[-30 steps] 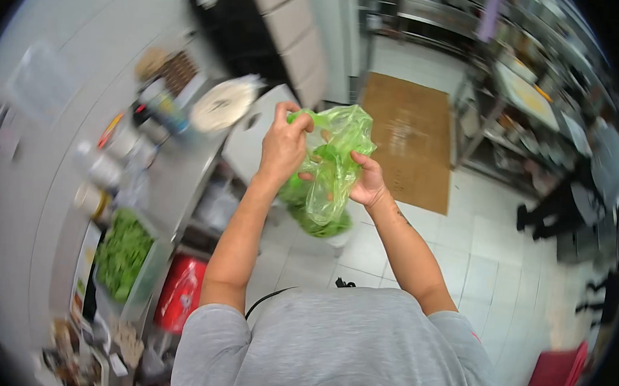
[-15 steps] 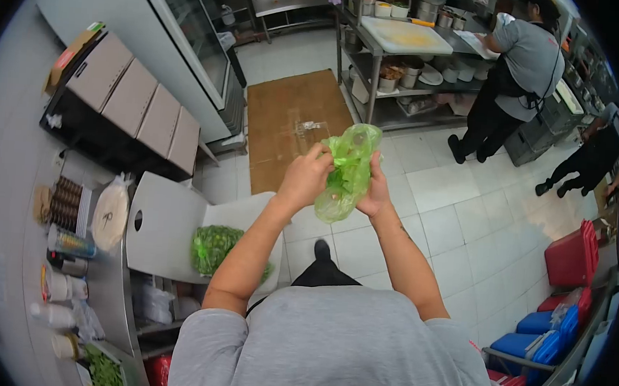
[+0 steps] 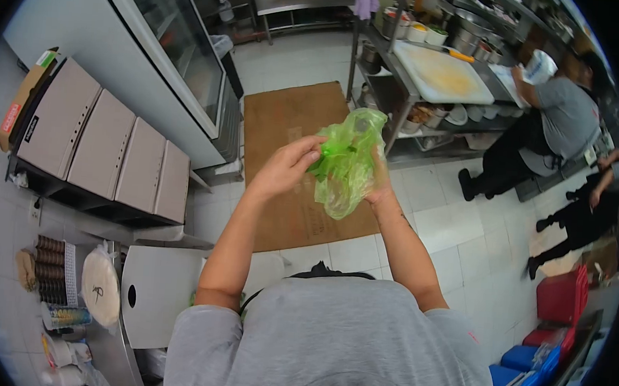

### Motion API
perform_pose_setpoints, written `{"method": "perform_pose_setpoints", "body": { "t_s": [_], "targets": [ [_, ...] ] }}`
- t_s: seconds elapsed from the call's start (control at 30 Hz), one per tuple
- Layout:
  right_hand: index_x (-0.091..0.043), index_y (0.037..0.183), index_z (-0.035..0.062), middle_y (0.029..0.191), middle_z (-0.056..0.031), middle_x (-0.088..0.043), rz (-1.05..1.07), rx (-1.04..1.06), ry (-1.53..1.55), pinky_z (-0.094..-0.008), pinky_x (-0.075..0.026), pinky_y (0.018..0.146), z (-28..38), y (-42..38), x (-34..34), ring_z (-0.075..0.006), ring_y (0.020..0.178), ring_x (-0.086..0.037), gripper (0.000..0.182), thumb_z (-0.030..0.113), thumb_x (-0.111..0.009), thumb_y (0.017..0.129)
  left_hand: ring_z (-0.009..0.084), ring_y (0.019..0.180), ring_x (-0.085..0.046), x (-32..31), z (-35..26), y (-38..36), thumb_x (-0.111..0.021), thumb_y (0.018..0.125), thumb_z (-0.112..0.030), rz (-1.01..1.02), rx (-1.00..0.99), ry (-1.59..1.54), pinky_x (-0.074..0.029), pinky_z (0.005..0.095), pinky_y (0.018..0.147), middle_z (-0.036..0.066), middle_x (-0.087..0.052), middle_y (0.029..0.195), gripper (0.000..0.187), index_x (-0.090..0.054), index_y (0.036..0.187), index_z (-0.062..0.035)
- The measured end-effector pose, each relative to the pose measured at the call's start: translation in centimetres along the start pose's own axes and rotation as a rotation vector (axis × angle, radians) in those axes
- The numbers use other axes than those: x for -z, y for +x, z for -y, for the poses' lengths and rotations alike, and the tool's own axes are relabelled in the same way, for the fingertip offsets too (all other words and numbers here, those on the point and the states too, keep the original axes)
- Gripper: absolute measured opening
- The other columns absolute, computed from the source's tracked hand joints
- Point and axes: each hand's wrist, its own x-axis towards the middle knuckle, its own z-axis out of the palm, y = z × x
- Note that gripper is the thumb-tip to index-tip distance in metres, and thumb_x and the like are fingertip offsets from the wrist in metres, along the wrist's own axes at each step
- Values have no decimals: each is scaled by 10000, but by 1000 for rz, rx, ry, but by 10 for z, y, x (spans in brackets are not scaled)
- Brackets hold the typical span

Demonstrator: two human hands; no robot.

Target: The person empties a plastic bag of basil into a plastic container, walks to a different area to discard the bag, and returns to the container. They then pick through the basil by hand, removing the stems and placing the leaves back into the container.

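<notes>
Close by, at chest height, both hands hold a green bag (image 3: 345, 165) up in the air. The left hand (image 3: 286, 166) has its fingers pinched on the top edge. The right hand (image 3: 380, 187) is behind the bag, its fingers wrapped on the far side. The bag looks thin, crumpled and nearly empty, with its top not yet tied. Down to the left is a bench (image 3: 155, 293) with bottles. Farther off lies a brown mat (image 3: 286, 120). Beyond it, a person (image 3: 543, 130) works at a white board (image 3: 440, 73).

Grey short-sleeved T-shirt (image 3: 335, 345), bare forearms, dark trousers below
</notes>
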Motion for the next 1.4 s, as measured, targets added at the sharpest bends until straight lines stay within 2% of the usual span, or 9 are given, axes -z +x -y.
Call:
{"method": "perform_pose_setpoints", "body": {
  "t_s": [0.23,0.33,0.57,0.67,0.87,1.03,1.13,1.3,1.4],
  "targets": [
    [-520,1216,-21,1071,-139,-625,-33,-173,-329,-373,-559,767,11,140,18,-234,922,-646,362,162,-567,907,134,934,-560,43,75,85,-499,953,-144,76,156,114,-445,272,837,39,-604,975,176,-565,1052,-15],
    [-558,1133,-17,986,-128,-637,-108,-206,-280,-359,-571,670,30,205,37,-229,807,-660,300,143,-581,881,153,984,-578,73,132,107,-506,947,-150,-202,40,-236,-446,282,868,52,-633,1034,141,-556,963,-19],
    [-539,1111,53,897,-131,-626,-116,-83,-635,-363,-558,566,49,373,68,-228,715,-644,294,-46,-477,842,285,843,-668,144,218,107,-545,895,-80,-457,449,-1093,-551,313,631,202,-628,1061,104,-509,801,-54],
    [-586,1011,74,840,-98,-606,-78,-20,-737,-310,-507,522,52,423,3,-190,671,-604,252,-46,-455,832,245,818,-657,151,265,107,-536,880,-53,-614,442,-1016,-539,309,633,182,-644,1016,111,-499,776,-59],
    [-612,764,56,712,-34,-511,-54,86,-860,-273,-382,510,6,574,19,-134,582,-462,146,46,-469,792,157,720,-604,187,334,151,-557,844,-17,-807,540,-904,-469,274,580,118,-658,933,122,-512,754,-87],
    [-638,822,19,709,-39,-553,-211,66,-733,-273,-430,559,-19,699,3,-143,605,-502,128,40,-523,771,148,568,-560,249,389,203,-630,789,-22,-833,656,-725,-435,279,516,49,-549,644,179,-482,696,-63],
    [-634,858,11,774,-63,-580,-295,226,-894,-283,-463,617,-15,770,10,-155,672,-541,124,30,-534,787,119,593,-559,287,415,224,-630,822,-54,-704,706,-495,-433,246,554,31,-566,706,201,-458,726,-95],
    [-615,909,5,848,-63,-581,-274,659,-793,-283,-463,670,1,900,-26,-168,731,-551,138,40,-534,804,276,732,-614,327,443,239,-604,734,-44,-697,745,28,-477,372,659,97,-581,703,247,-495,955,-53],
    [-574,880,-23,873,-105,-577,-215,697,-754,-322,-480,636,0,1002,-50,-200,733,-564,137,87,-577,796,306,786,-624,325,451,232,-564,746,-39,-764,896,132,-479,399,680,140,-614,750,194,-503,930,-48]
  ]
}}
